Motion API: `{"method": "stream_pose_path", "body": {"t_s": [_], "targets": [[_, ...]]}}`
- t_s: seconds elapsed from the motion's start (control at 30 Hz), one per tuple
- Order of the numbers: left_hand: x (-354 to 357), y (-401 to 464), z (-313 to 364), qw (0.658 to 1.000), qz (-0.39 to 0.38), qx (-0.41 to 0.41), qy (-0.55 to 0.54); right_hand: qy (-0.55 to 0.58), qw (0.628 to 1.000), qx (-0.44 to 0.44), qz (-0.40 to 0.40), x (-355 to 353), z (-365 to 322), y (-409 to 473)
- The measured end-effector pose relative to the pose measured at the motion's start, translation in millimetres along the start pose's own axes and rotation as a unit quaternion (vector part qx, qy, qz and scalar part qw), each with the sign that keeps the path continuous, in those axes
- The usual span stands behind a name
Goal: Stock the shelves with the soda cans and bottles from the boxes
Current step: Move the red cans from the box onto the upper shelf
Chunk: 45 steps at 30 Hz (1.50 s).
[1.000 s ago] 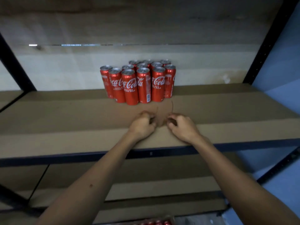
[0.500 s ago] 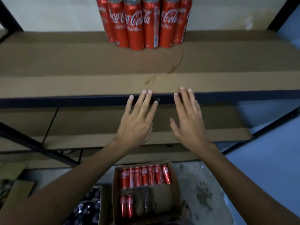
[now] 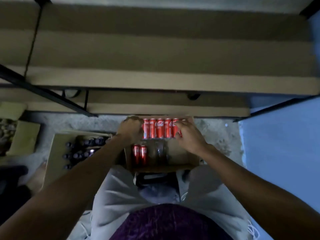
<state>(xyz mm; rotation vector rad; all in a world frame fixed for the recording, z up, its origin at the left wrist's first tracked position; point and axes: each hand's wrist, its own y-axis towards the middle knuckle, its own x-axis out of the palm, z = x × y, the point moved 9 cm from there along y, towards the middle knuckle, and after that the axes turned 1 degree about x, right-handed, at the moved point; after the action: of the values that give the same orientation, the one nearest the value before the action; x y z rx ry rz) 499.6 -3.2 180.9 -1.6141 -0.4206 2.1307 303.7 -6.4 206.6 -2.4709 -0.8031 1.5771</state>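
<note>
You are now reaching down from the shelf edge into the open cardboard box (image 3: 180,164), your left hand (image 3: 131,130) and right hand (image 3: 187,135) curling onto the far row of red soda cans (image 3: 160,128).

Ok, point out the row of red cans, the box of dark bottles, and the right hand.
row of red cans (image 3: 160,128), head view, label of a middle can.
box of dark bottles (image 3: 57,151), head view, left cardboard wall.
right hand (image 3: 187,135), head view, back of hand.

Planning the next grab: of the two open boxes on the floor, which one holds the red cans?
The box directly under both hands, in front of the person. Red cans lie in it; the other box, to its left, holds dark bottles.
</note>
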Motion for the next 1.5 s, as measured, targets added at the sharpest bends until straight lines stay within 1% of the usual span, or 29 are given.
{"method": "stream_pose_path", "body": {"t_s": [0.07,0.13,0.23,0.33,0.5,0.57,0.63,0.7,0.8,0.9,1.07,1.13,1.3,1.4,1.5], "targets": [[50.2,7.5,-23.2,0.998,-0.051,-0.027,-0.031,0.004,0.998,0.015,-0.059,56.0,17.3,8.9],[100.1,17.5,-45.6,0.993,-0.088,-0.050,-0.058,0.009,0.995,0.020,-0.098,106.4,28.5,16.3],[165.9,36.7,-75.7,0.986,-0.121,-0.082,-0.080,0.039,0.989,0.021,-0.140,176.0,42.2,31.5],[224.6,55.9,-97.2,0.974,-0.163,-0.111,-0.107,0.041,0.984,0.034,-0.170,240.4,58.8,53.3],[292.6,89.7,-118.7,0.956,-0.165,-0.171,-0.169,0.047,0.975,0.045,-0.212,341.1,82.3,85.6],[318.3,97.9,-125.7,0.942,-0.169,-0.196,-0.214,0.059,0.972,0.050,-0.221,373.1,92.8,96.1],[340.2,105.1,-129.5,0.936,-0.169,-0.197,-0.239,0.073,0.969,0.051,-0.232,401.8,102.2,105.0],[357.6,113.1,-132.8,0.947,-0.173,-0.171,-0.212,0.086,0.964,0.061,-0.245,426.9,111.4,112.9],[375.8,122.5,-140.0,0.959,-0.170,-0.144,-0.176,0.103,0.960,0.072,-0.251,458.9,120.5,124.8],[395.9,127.8,-155.6,0.961,-0.169,-0.144,-0.165,0.133,0.951,0.090,-0.264,485.9,123.0,131.8],[425.3,133.3,-171.1,0.960,-0.195,-0.135,-0.148,0.191,0.942,0.058,-0.269,508.5,106.0,142.6],[434.3,133.2,-175.3,0.956,-0.211,-0.145,-0.146,0.202,0.938,0.060,-0.276,518.4,101.5,144.6],[450.9,136.7,-187.2,0.955,-0.215,-0.166,-0.122,0.146,0.941,0.043,-0.303,551.9,101.7,151.5],[450.3,139.4,-188.2,0.960,-0.206,-0.179,-0.069,0.156,0.942,0.055,-0.291,547.5,107.1,153.5],[443.3,144.0,-177.9,0.963,-0.201,-0.175,-0.035,0.112,0.955,0.055,-0.269,531.5,121.1,149.8]]}}
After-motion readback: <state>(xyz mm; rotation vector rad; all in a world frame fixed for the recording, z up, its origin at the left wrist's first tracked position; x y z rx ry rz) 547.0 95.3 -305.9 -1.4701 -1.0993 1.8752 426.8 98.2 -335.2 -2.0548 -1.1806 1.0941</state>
